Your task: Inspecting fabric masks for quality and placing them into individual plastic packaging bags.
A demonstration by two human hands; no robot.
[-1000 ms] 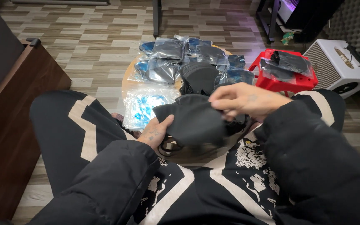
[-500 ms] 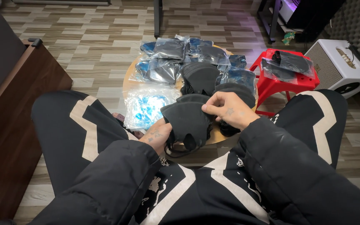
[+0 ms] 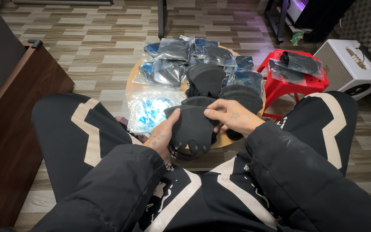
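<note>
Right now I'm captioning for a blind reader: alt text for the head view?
Both hands, left hand and right hand, hold a black face mask over a round wooden table piled with bagged masks; a red stool stands beside it.

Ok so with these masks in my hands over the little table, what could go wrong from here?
The black fabric mask is held only by its edges between your left hand and right hand, with its thin black straps dangling; they could snag or tangle. The small round wooden table is crowded, and the clear plastic bag with blue contents seems to overhang its near edge, so a nudge might slide it to the floor.
</note>
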